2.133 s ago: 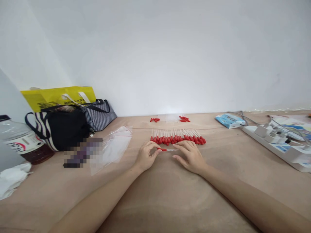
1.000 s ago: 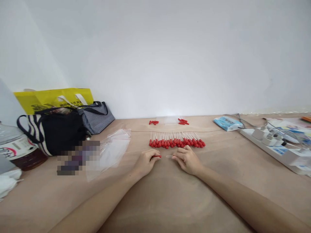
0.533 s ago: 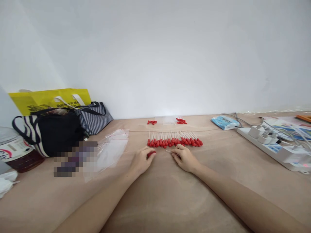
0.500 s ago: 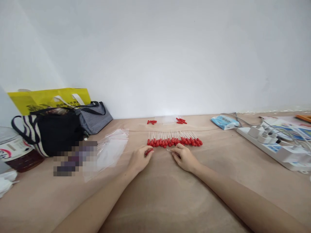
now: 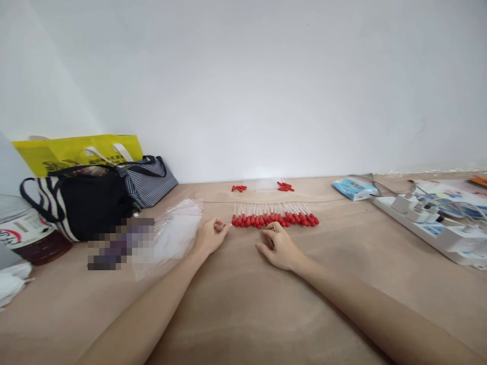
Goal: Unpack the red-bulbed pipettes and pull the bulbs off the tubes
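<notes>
A row of several thin clear tubes with red bulb ends (image 5: 274, 218) lies across the tan table (image 5: 243, 304). My left hand (image 5: 208, 238) rests just left of the row's left end, its fingers curled shut with the thumb tip showing; no red shows in it. My right hand (image 5: 278, 247) lies just below the row's middle. Its fingers are curled inward over something too thin to make out. Further back lie two small heaps of loose red bulbs (image 5: 239, 188) (image 5: 285, 186), with a patch of bare clear tubes (image 5: 266, 184) between them.
Clear zip bags (image 5: 177, 230) lie left of my left hand. Beyond them stand a black striped handbag (image 5: 91, 203), a yellow bag (image 5: 76, 149) and a bottle (image 5: 23, 233). A blue packet (image 5: 353, 188) and a white power strip with plugs (image 5: 429, 225) are at the right.
My hands pulled a red bulb off a clear tube. The left hand then carried the bulb up and left to the row's left end; the right hand drew back slightly and curled.
</notes>
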